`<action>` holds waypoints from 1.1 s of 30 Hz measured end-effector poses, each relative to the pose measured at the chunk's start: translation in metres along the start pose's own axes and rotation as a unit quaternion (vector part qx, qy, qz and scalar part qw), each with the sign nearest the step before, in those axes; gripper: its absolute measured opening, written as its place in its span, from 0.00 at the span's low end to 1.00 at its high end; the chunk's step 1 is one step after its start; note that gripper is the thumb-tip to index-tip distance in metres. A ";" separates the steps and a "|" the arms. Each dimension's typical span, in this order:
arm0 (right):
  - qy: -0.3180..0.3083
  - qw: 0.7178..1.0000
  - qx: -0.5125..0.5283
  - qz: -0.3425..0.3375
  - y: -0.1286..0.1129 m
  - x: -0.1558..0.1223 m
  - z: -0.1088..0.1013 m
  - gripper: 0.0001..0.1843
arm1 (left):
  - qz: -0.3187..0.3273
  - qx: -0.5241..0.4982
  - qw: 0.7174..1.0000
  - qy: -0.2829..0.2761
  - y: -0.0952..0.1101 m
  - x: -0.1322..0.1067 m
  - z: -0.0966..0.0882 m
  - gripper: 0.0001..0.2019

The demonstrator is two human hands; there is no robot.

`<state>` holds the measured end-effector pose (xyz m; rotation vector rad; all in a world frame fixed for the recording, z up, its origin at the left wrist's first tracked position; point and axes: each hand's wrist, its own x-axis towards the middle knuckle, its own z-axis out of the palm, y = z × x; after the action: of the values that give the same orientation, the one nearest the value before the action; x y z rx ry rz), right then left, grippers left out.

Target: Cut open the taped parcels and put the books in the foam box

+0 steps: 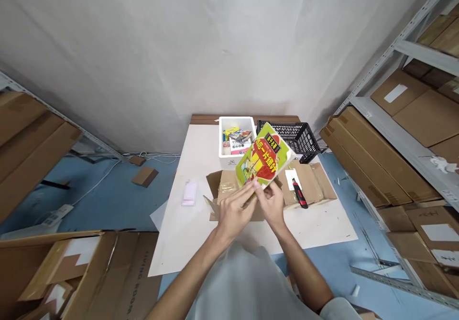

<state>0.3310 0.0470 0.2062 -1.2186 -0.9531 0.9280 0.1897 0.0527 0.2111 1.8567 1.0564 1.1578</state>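
Green book (263, 156) — rectangular, glossy — tilted in both hands' fingers (244, 194), cardboard box (227, 186) near

You hold a green book (263, 155), cover up and tilted, above an open carton (227, 188). Your left hand (233, 212) and right hand (271, 205) meet at its lower edge, fingers nearly touching. Beyond: a white box (223, 160) containing printed books (239, 143); just right of it, a black crate (311, 138), partly hidden by your book. Right of your hands, a red-and-black utility knife (300, 195) lies on cardboard flaps (313, 181). Well left, a pale pink item (189, 193) rests on the white tabletop (172, 248); its contents unclear.
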 end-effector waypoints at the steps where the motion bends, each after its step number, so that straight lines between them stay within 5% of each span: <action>1: 0.011 1.000 -0.009 -0.007 -0.002 0.004 -0.006 0.32 | -0.008 -0.008 1.000 -0.014 0.000 0.004 -0.004 0.17; 6: -0.049 0.999 0.000 0.001 -0.023 0.016 -0.040 0.30 | -0.105 -0.016 0.987 0.120 -0.014 0.041 -0.055 0.28; 9: -0.094 0.995 0.024 0.032 -0.032 0.016 -0.049 0.31 | -0.211 -0.130 0.968 0.027 -0.023 0.058 -0.084 0.45; 12: -0.108 0.993 0.032 0.041 -0.030 0.018 -0.048 0.34 | -0.251 -0.224 0.940 -0.052 -0.022 0.060 -0.094 0.46; 18: -0.104 0.994 0.019 0.025 -0.021 0.032 -0.043 0.35 | -0.197 -0.196 0.961 -0.008 -0.016 0.054 -0.094 0.34; 23: -0.081 0.996 -0.039 -0.029 -0.032 0.037 -0.051 0.27 | -0.087 -0.093 0.992 0.021 -0.017 0.052 -0.108 0.22; 27: -0.127 0.989 -0.042 -0.061 -0.041 0.034 -0.055 0.26 | 0.000 -0.053 0.999 0.011 -0.016 0.046 -0.121 0.18; 33: -0.159 0.983 -0.049 -0.073 -0.036 0.026 -0.054 0.20 | 0.009 -0.049 0.998 0.024 -0.018 0.039 -0.126 0.18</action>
<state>0.3928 0.0503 0.2387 -1.0833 -1.3380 0.9843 0.0789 0.1122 0.2546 1.7741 0.9941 1.2474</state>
